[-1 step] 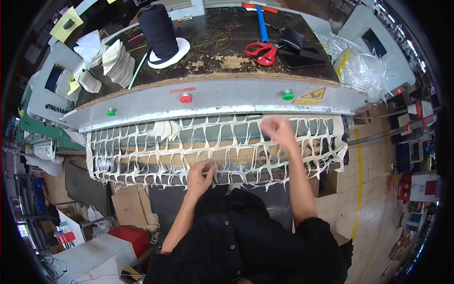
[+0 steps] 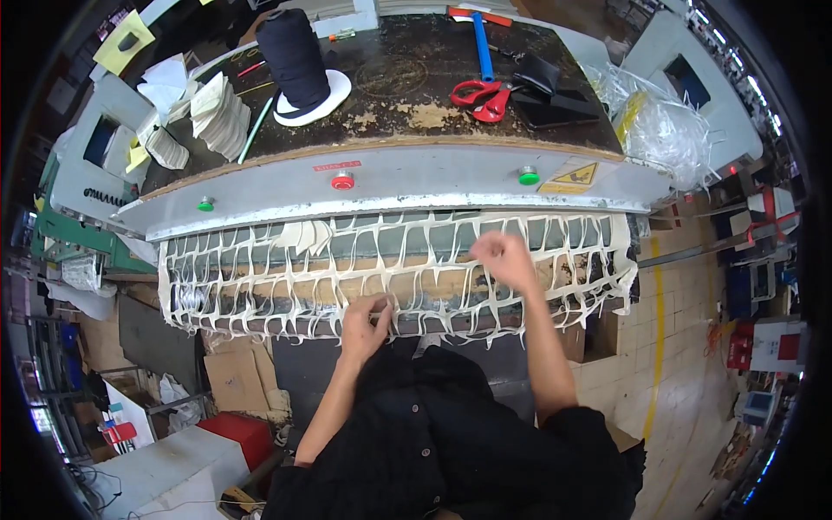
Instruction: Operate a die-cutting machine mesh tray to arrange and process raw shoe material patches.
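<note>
By the near mesh (image 2: 491, 308) edge, left hand (image 2: 367, 321) curls.

Mesh (image 2: 386, 273) before spool (image 2: 293, 65) and scissors (image 2: 495, 107)

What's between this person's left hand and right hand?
In the head view, part of the pale, net-like sheet spans the stretch between the left hand and right hand; a tan surface shows through its gaps.
</note>
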A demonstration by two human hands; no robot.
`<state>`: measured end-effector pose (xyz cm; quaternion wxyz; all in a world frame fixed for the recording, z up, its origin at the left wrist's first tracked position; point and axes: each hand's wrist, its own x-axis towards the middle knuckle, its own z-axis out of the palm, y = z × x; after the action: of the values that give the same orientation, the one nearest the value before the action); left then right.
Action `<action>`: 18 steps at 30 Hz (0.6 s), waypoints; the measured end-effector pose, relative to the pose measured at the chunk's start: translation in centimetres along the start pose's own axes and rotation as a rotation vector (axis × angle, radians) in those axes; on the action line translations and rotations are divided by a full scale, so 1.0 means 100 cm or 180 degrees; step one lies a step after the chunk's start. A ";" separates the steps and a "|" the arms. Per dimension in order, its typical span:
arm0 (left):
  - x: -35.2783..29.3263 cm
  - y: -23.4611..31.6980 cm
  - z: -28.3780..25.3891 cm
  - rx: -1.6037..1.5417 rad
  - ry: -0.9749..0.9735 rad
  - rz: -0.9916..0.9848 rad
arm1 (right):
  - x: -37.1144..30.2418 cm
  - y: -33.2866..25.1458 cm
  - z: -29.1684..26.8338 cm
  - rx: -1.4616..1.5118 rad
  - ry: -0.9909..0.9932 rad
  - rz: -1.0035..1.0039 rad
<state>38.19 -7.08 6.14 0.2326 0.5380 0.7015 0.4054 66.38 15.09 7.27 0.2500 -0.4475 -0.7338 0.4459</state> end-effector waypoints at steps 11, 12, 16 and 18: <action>-0.013 -0.012 -0.025 0.1231 -0.0663 0.0357 | -0.129 -0.026 0.100 -0.1358 0.0248 0.0048; -0.014 -0.012 -0.027 0.1273 -0.0639 0.0413 | -0.125 -0.028 0.100 -0.1330 0.0135 0.0129; -0.004 -0.013 -0.028 0.1381 -0.0554 0.0460 | -0.102 -0.033 0.100 -0.1283 -0.0014 0.0272; 0.010 -0.014 -0.027 0.1432 -0.0383 0.0434 | -0.085 -0.036 0.097 -0.1368 -0.0095 0.0228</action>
<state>34.98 -7.12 6.66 0.1203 0.6455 0.7211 0.2210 61.43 2.66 6.09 0.1219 -0.5096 -0.7992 0.2944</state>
